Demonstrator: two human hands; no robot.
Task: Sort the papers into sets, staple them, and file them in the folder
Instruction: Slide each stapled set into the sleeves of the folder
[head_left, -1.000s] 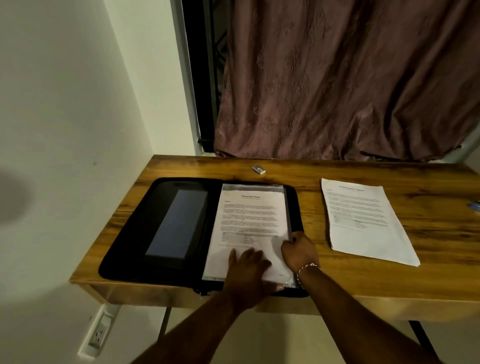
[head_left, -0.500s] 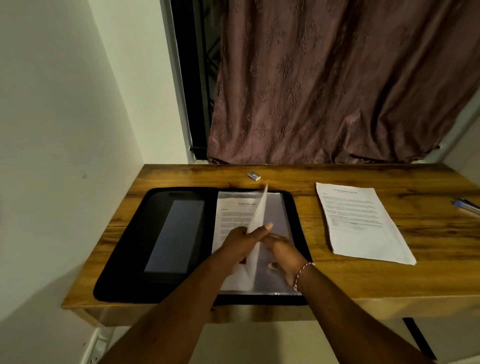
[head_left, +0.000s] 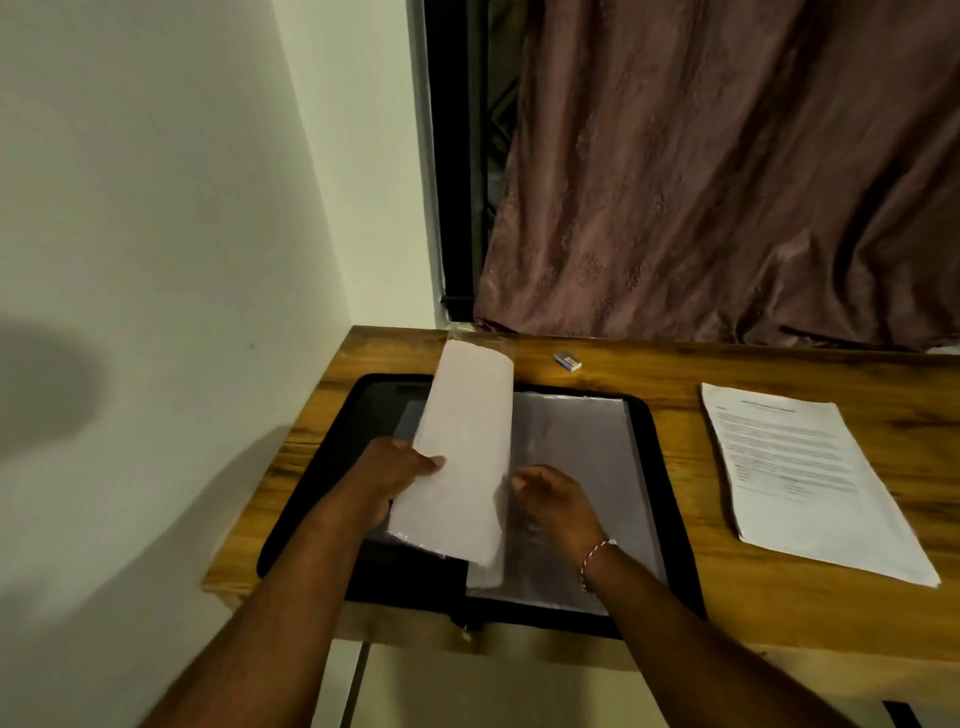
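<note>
Folder (head_left: 322, 499), open, near surface's left edge. Step: filing. Left hand (head_left: 387, 475) grip pinches filled sleeve (head_left: 462, 457), turning it leftward; right hand (head_left: 558, 501) loosely spread on empty sleeve (head_left: 587, 447). Next: fetch papers (head_left: 800, 478), right.

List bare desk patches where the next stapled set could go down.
Free: the wood strip between the black folder and the loose paper stack, and the back edge right of the small staple box. Crowded: the folder, where the left hand turns a filled sleeve beside the right hand.
</note>
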